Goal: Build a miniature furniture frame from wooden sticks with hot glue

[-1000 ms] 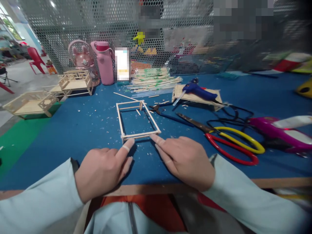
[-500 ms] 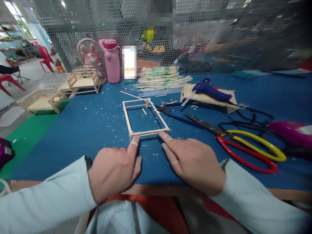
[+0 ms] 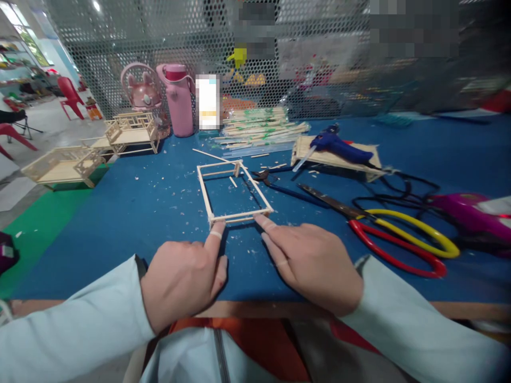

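Soft indoor light; faint shadows; right edge dark, blurred.

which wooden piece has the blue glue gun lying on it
The low wooden piece at right, behind the scissors; the blue glue gun lies across it. The open frame and the pieces at left have none.

Top (image 3: 191, 348), pale blue, long-sleeved (dark zip (image 3: 220, 354) runs down front); cuffs (image 3: 140, 266), dark-lined; finger band (image 3: 216, 234), whitish.
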{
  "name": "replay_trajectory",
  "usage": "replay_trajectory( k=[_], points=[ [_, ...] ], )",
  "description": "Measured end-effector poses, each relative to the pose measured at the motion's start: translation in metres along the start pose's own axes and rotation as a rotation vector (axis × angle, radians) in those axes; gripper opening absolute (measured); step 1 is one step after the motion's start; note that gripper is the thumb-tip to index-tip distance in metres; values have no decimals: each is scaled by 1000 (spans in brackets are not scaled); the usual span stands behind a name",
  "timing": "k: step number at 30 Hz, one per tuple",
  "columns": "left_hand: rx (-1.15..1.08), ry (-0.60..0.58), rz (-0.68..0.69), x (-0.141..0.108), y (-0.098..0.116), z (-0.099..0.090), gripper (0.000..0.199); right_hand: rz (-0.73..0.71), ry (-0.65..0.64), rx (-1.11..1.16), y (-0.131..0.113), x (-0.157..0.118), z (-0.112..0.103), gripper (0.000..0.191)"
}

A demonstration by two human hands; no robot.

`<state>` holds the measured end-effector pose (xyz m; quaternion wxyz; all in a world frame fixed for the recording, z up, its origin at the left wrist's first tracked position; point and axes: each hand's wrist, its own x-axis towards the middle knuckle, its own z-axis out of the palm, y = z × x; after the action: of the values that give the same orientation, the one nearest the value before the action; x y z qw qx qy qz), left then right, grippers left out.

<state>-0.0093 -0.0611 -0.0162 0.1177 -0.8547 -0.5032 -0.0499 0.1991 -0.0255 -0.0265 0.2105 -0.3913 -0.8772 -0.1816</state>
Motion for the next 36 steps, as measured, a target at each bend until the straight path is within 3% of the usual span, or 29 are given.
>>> replay_trajectory(
  k=[4,7,8,10,12,15,19,23,26,30,32,34,36],
  points=[
    [-173,177,86,-8,-3,-1,32,28,158,139,2,-4,-7,24],
    [-319,165,-51,-9,-14,-6,19,203,264,176,2,-6,-15,17],
    [-331,130,-139,-8,-20,-7,19,185,262,172,1,-6,-17,16],
    [-322,42,-265,-1,-30,-9,24,16,189,138,-4,-3,-19,17],
    [-364,-49,-289,9,-38,-10,29,-158,117,59,-12,4,-15,23],
    [-403,-112,-286,22,-40,-11,31,-196,94,-71,-21,18,-4,32],
    [-433,-38,-295,26,-35,-8,26,-212,121,-81,-26,27,7,32],
    [-572,59,-308,21,-34,-1,18,-247,196,-2,-30,22,4,22],
    [-639,88,-313,20,-38,4,20,-140,196,96,-23,16,-4,19],
    [-688,129,-333,24,-40,7,25,276,231,311,5,14,-10,12],
    [-739,171,-335,26,-38,7,21,396,124,390,18,16,-8,15],
    [-811,219,-334,29,-37,5,17,410,-38,461,27,21,-5,18],
    [-892,279,-353,34,-37,1,15,402,-115,545,31,30,-4,15]
  ],
)
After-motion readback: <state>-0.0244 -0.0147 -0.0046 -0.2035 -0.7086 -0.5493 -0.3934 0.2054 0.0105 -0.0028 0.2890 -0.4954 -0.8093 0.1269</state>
